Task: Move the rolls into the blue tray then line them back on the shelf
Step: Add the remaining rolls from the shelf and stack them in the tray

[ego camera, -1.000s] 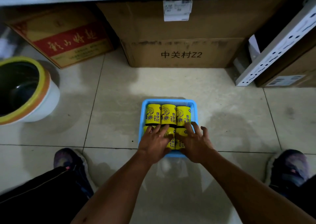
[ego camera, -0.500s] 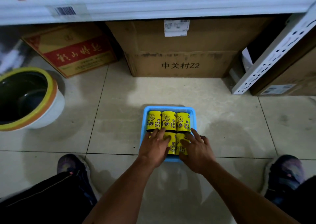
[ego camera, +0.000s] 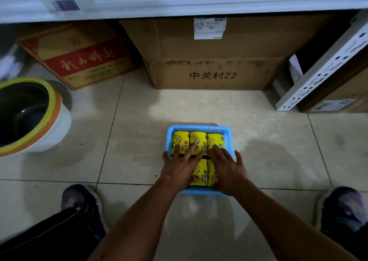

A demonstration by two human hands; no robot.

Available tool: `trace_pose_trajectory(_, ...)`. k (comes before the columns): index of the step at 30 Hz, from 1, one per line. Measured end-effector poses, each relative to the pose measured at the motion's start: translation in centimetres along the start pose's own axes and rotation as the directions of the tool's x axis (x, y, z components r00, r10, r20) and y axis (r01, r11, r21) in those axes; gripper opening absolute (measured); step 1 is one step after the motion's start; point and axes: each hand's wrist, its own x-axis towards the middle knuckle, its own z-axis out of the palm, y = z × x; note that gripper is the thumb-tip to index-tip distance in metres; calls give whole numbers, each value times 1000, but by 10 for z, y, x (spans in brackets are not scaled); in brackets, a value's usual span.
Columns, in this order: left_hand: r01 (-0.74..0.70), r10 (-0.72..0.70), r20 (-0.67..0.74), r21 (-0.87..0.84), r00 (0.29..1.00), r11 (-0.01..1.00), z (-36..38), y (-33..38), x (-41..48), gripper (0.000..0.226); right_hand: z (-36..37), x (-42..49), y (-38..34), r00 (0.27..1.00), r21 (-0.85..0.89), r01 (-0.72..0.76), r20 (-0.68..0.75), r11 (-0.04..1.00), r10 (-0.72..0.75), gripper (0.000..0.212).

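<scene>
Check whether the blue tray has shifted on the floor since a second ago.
No. The blue tray still sits across the same floor joint near its front edge.

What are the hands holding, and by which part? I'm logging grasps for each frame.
Nothing is gripped. The left hand and right hand lie flat, fingers spread, on top of the yellow rolls in the blue tray.

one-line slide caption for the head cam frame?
Both hands, left and right, rest flat on yellow rolls packed in a blue tray on the tiled floor.
</scene>
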Motion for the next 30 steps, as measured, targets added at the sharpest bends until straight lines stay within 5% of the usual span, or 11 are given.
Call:
trace_pose_trajectory(5, 19, -22, 86, 31, 996, 999, -3, 5, 4, 84, 0, 0, -5, 999, -38, 23, 39, 999, -22, 106)
trace_pose_trajectory(13, 25, -23, 73, -20, 997, 999, -24, -8, -17, 75, -11, -32, 8, 997, 122, 1, -77, 993, 8, 122)
trace_pose_trajectory(15, 31, -31, 55, -3, 998, 1000, -36, -14, -32, 74, -15, -47, 14, 999, 137, -12, -30, 991, 16, 109)
trace_pose_trajectory(22, 93, -97, -118, -37, 988, 995, -109, -25, -81, 70, -73, -88, 19, 982, 120, -186, 65, 975, 179, 90)
trace_pose_trajectory(30, 93, -119, -441, -81, 890, 992, -231, -48, -132, 66, -212, -83, 4, 972, 201, -130, -166, 971, 165, 83)
